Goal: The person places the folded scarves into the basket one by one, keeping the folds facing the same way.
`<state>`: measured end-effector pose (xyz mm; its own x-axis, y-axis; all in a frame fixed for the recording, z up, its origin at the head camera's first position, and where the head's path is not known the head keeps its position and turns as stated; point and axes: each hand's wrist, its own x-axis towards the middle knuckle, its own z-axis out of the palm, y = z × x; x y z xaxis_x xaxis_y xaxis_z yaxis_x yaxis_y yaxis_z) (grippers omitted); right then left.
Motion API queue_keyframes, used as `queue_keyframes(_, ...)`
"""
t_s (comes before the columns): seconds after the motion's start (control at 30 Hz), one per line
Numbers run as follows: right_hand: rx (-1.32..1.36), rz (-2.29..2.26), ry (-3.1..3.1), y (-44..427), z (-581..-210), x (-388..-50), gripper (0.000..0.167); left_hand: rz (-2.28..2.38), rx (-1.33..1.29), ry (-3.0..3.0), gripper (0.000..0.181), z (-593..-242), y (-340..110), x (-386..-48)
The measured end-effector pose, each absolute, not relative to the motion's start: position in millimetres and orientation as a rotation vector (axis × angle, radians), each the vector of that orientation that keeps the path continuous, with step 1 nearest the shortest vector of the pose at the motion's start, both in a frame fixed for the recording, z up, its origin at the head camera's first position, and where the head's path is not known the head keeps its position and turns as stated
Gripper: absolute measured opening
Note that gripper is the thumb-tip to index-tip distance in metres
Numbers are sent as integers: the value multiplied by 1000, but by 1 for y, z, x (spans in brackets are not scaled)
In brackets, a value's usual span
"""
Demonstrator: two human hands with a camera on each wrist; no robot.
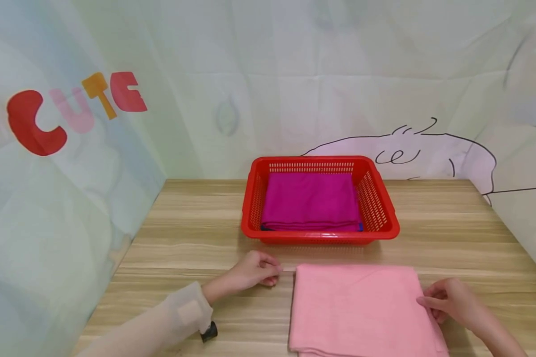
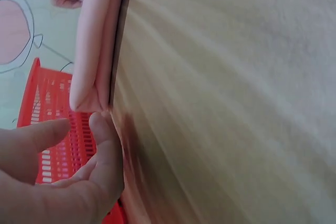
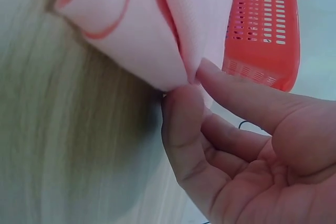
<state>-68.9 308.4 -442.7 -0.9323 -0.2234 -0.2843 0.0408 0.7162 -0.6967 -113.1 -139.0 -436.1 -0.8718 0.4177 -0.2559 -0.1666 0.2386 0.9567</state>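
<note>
A folded pink cloth [image 1: 357, 307] lies on the table in front of the red basket, its layers showing along the edges in both wrist views. My right hand [image 1: 457, 302] pinches its right edge between thumb and index finger; the right wrist view shows the fingertips [image 3: 184, 100] at the folded layers. Just left of the cloth is my left hand [image 1: 254, 270], fingers loosely bent and apart from the fabric. In the left wrist view a gap separates its thumb [image 2: 50, 132] from its index finger, with nothing between them.
A red plastic basket [image 1: 321, 235] with slotted walls stands at the back of the table [image 1: 196, 218]. Inside it lies a folded magenta cloth [image 1: 310, 198], with a bit of blue fabric under it. Printed curtains [image 1: 259, 99] hang behind and beside the table.
</note>
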Motion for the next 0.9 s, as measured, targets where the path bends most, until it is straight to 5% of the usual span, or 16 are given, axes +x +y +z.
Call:
queue_keyframes(0.7,-432,-1135,2594,316,-451,-63,30,1650,217,1924,25,-442,-114,-100)
queue_keyframes(0.9,-463,-1279,2523,314,-456,-61,24,1653,166,1897,26,-442,-110,-99)
